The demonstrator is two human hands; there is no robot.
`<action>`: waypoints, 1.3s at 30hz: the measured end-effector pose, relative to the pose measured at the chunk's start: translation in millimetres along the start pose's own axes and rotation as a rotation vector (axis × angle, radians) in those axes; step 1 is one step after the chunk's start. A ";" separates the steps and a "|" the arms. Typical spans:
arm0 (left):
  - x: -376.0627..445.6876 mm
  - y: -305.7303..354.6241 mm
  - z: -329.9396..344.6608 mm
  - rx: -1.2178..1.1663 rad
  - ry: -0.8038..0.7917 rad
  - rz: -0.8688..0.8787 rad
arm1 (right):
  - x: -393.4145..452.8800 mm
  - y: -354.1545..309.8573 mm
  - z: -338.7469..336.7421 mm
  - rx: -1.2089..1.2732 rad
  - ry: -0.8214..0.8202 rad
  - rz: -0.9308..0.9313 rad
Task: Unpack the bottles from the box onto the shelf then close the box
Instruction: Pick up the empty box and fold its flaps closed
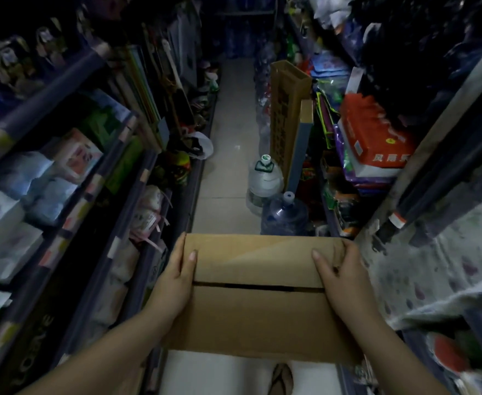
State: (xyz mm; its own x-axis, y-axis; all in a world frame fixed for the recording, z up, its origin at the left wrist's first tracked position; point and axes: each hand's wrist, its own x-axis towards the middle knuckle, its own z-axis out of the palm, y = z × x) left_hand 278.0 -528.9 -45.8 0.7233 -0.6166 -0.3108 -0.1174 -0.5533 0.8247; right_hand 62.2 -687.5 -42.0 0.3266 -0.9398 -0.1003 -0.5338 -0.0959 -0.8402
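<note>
Cardboard box (258,295) at 6 o'clock held between left hand (177,276) and right hand (345,276), fingers curled round its ends, both flaps down with 1 slit between; no bottles visible, progress indeterminate.

floor: two water jugs (265,181) | tall cardboard carton (287,109) upright behind them | red package (376,132) on right stack

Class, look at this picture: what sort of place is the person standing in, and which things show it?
Probably a small shop aisle or stockroom: packed shelves on both sides, water jugs on the floor, a cardboard box being carried.
</note>
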 end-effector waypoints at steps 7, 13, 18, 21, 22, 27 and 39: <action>85.3 45.9 12.9 0.008 0.043 -0.044 | 116.0 -17.4 17.4 -0.042 -0.072 0.015; 185.7 59.4 10.8 -0.012 0.040 -0.068 | 206.2 -37.8 60.9 -0.085 -0.070 0.012; 304.5 56.8 -3.5 -0.027 0.011 -0.074 | 291.9 -59.2 123.3 -0.137 -0.045 0.033; 377.7 54.4 -19.2 -0.027 -0.009 -0.080 | 343.8 -79.2 166.8 -0.126 -0.033 0.061; 399.8 53.4 -24.7 -0.026 -0.012 -0.092 | 359.5 -86.1 180.0 -0.129 -0.037 0.075; 495.1 50.5 -40.2 -0.021 -0.035 -0.090 | 429.8 -103.6 240.1 -0.107 -0.060 0.125; 670.0 -79.7 49.4 -0.093 -0.061 -0.219 | 562.3 35.5 390.7 -0.138 -0.107 0.257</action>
State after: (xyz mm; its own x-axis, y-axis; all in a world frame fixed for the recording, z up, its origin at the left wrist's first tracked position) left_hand 738.4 -925.6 -343.0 0.6819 -0.5216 -0.5128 0.1032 -0.6254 0.7734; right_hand 531.7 -1091.2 -336.5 0.2431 -0.9000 -0.3618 -0.7081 0.0903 -0.7003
